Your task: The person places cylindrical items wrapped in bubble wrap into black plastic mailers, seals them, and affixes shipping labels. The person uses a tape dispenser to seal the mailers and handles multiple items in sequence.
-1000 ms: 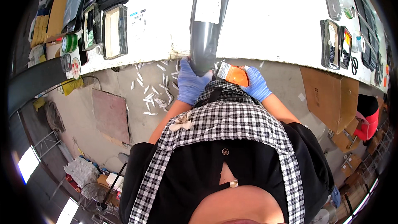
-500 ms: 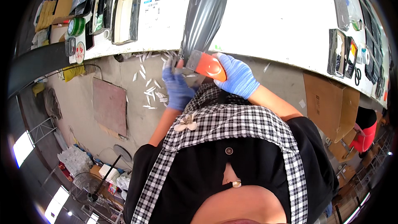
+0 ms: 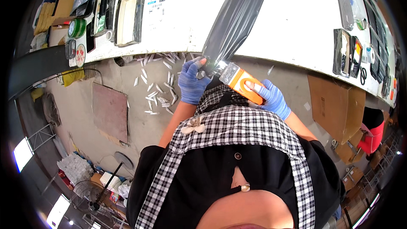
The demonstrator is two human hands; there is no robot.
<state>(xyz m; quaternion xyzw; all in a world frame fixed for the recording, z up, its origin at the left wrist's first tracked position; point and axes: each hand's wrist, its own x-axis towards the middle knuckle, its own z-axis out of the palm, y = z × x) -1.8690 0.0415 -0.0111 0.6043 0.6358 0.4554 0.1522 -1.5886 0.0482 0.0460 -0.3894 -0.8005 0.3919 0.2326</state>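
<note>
A long dark grey plastic bag (image 3: 235, 19) lies on the table, its narrowed near end hanging past the front edge. My left hand (image 3: 190, 84), in a blue knit glove with bare fingertips, pinches the left side of that near end. In my right hand (image 3: 273, 99), gloved the same way, is an orange hand-held block with a clear plastic front (image 3: 244, 83); its exact kind I cannot make out. The clear front points at the bag's near end, close to my left fingertips. Shiny clear film shows between the two.
The white table (image 3: 292, 21) spans the far side. Open shallow boxes (image 3: 129, 19) and a green tape roll (image 3: 76, 28) are at left; black scissors (image 3: 363, 75) at right. Several white slips (image 3: 154, 95) litter the floor. A cardboard box (image 3: 333, 106) stands at lower right.
The bag's far end has swung right and its near end has shifted slightly right. My right hand has moved right and nearer with the orange block; my left hand has settled on the bag's end.
</note>
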